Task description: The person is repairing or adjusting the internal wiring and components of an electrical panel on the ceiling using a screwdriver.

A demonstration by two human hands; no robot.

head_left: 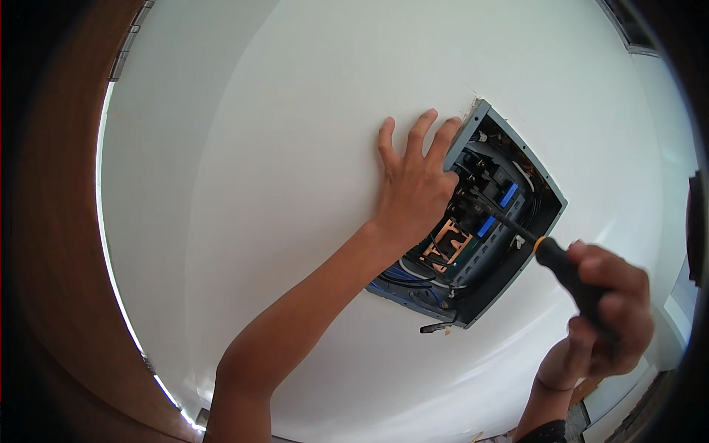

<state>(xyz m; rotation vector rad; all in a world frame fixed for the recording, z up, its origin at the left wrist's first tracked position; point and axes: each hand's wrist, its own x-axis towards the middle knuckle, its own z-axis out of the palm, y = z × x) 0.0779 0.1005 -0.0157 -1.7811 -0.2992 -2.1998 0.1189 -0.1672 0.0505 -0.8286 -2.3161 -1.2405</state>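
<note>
Grey metal box (465, 138) sits at 3 o'clock, wires (405, 278) crowding its 7 o'clock corner. The left hand (418, 184), fingers spread, blocks its 10 o'clock side; whether it grips anything, I cannot tell. At 4 o'clock the right hand (619, 321) is curled round a screwdriver (557, 263), tip lost among dark parts (468, 210).

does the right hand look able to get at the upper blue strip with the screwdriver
Probably yes: the right hand holds the screwdriver with its shaft reaching into the open box, close to the upper blue strip, which nothing visibly covers.
</note>
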